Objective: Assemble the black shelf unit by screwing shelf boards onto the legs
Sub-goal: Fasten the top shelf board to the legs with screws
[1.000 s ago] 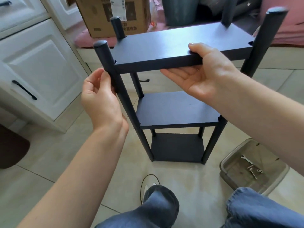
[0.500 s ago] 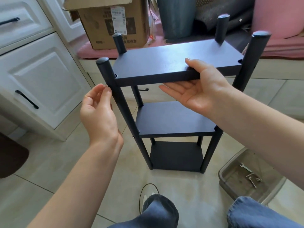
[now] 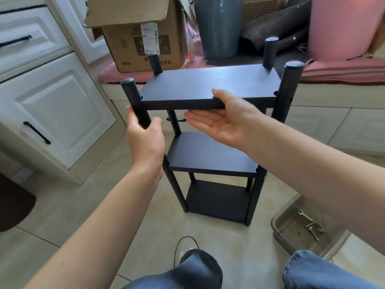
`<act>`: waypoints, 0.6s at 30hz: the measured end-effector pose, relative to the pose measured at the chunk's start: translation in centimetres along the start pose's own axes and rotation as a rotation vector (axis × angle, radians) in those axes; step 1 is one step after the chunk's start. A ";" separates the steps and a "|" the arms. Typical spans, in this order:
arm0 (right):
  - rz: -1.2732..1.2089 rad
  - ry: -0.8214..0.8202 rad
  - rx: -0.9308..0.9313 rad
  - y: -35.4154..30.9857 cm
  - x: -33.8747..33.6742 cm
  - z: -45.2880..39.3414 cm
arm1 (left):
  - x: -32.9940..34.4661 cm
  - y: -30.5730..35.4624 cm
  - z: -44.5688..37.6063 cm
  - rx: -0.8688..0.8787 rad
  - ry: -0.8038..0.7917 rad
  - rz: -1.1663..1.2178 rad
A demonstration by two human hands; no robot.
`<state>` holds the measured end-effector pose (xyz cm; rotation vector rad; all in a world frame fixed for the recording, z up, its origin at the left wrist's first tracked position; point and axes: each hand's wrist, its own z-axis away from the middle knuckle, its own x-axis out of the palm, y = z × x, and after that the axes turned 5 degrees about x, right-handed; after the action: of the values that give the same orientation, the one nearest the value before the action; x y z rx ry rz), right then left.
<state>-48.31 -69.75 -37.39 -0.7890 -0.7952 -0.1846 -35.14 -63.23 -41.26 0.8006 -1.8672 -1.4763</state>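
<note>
Gripping front-left leg again with left hand, right hand still pinching top shelf board

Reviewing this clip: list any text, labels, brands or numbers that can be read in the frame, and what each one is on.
Nothing here can be read with confidence.
White shipping label on the cardboard box: lines of print and a barcode, too small to read.
Dark printing on the same cardboard box, including characters near its bottom edge: blurred, unreadable.
Black shelf unit: no visible markings.
</note>
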 end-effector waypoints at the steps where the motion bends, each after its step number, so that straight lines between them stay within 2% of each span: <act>1: 0.016 0.001 0.031 0.0 -0.1 0.3 | 0.0 0.3 0.0 -0.003 -0.015 -0.037; 5: 0.037 0.029 0.055 -0.7 -1.9 2.3 | -0.4 1.1 0.3 -0.014 -0.061 -0.100; 9: 0.140 0.083 -0.012 -1.3 -4.7 5.2 | -0.5 1.5 1.0 -0.030 -0.041 -0.116; 14: 0.337 0.243 -0.230 -3.0 -8.0 8.6 | 0.5 1.9 3.5 -0.064 0.032 -0.071; 16: 0.401 0.348 -0.337 -4.0 -9.1 9.3 | 1.5 2.2 4.8 -0.108 0.002 -0.070; 18: 0.509 0.432 -0.423 -4.7 -10.1 9.5 | 2.9 2.7 6.1 -0.138 -0.092 -0.072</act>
<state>-62.86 -67.84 -37.65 -1.2719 -0.1270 -0.0593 -41.90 -61.24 -39.47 0.7523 -1.7967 -1.6928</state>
